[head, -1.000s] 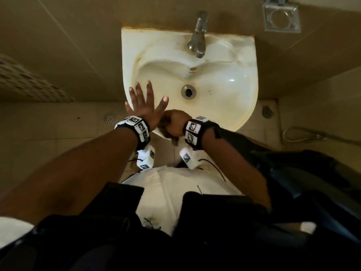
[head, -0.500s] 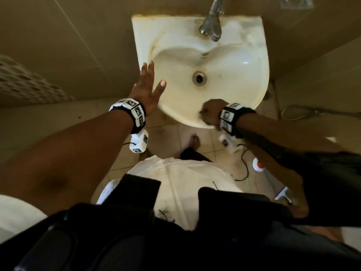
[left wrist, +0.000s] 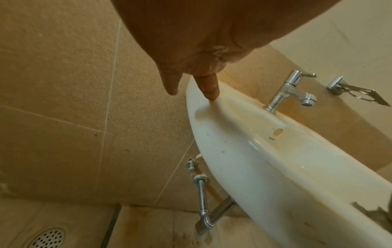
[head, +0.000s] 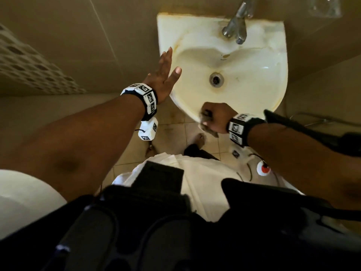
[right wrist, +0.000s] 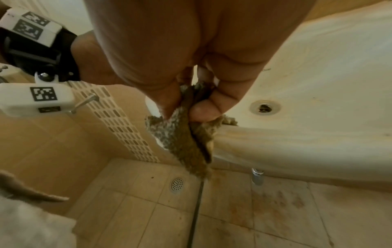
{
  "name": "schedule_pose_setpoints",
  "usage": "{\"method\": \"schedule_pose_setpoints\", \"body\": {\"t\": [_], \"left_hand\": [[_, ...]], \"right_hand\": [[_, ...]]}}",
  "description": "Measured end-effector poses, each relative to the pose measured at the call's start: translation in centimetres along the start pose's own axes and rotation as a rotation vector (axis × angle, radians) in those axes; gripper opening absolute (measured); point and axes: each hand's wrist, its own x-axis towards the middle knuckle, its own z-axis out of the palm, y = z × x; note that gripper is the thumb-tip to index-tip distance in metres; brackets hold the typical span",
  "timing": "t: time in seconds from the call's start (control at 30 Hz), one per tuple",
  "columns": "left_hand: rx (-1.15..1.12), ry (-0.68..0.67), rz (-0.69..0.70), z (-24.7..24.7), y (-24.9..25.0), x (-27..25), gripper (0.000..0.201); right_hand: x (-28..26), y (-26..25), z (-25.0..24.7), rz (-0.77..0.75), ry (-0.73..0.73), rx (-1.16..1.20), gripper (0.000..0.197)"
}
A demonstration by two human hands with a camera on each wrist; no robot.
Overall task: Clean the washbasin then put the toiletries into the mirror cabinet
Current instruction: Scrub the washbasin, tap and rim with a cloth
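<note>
Plainly the cleaning half of the job is under way and not finished. At the left of the head view, the left hand [head: 163, 74] is spread flat with straight fingers at the washbasin's [head: 259, 90] left rim; the left wrist view shows a fingertip [left wrist: 210, 94] touching that rim while the hand holds nothing. Toward the centre, the bowl around the drain [head: 216, 79] shows yellowish-brown staining, most along the left edge and near the tap [head: 235, 26] at the top of the frame, so I judge more scrubbing is needed. Lower right of centre, the right hand [head: 214, 119] is curled round a worn, brownish scrubbing cloth [right wrist: 186, 134], which the right wrist view shows pinched between thumb and fingers and pressed against the basin's front lip. That edge looks like the part being worked now.

No toiletries and no mirror cabinet appear in any view, so the second half of the task seems not yet begun, though I cannot tell for sure.
</note>
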Motion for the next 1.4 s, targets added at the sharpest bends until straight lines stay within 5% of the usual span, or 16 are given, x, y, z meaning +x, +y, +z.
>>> {"method": "schedule_pose_setpoints", "body": {"t": [0.13, 0.27, 0.43, 0.67, 0.73, 0.83, 0.9, 1.0, 1.1, 1.23, 1.4], "left_hand": [[-0.100, 0.024, -0.022, -0.2, 0.2, -0.1, 0.075], [-0.177, 0.080, -0.123, -0.5, 0.6, -0.2, 0.064], [-0.446, 0.281, -0.115, -1.3, 0.5, 0.2, 0.076], [-0.543, 0.338, -0.157, -1.1, -0.8, 0.9, 0.061], [-0.540, 0.332, -0.190, -1.0, 0.3, 0.9, 0.065], [-0.462, 0.293, -0.235, 0.0, 1.8, 2.3, 0.065], [-0.323, 0.334, -0.221, 0.0, 0.5, 1.9, 0.082], [-0.129, 0.328, -0.146, 1.2, -1.1, 2.7, 0.102], [0.081, 0.231, -0.095, 2.5, -0.6, 3.3, 0.097], [0.350, 0.113, -0.150, 2.8, 0.2, 4.2, 0.093], [0.534, 0.023, -0.201, 3.3, 1.6, 5.6, 0.095]], "right_hand": [[0.6, -0.3, -0.3, 0.003, -0.081, -0.117, 0.010], [3.5, -6.3, 0.0, -0.117, 0.089, -0.001, 0.012], [11.8, -12.0, -1.9, -0.064, 0.338, 0.250, 0.011], [22.9, -10.5, -10.9, 0.020, 0.584, 0.101, 0.016], [23.5, -9.6, -11.9, 0.062, 0.538, 0.133, 0.012], [21.0, -9.7, -11.1, -0.177, 0.446, 0.088, 0.010], [18.8, -11.1, -7.1, -0.401, 0.269, -0.034, 0.021], [13.9, -9.8, -4.8, -0.507, 0.147, -0.023, 0.040], [11.2, -5.0, -4.2, -0.327, -0.036, 0.009, 0.045], [10.7, 3.4, -5.2, -0.036, -0.360, -0.325, 0.041], [12.8, 11.1, -9.5, 0.246, -0.193, -0.469, 0.045]]}}
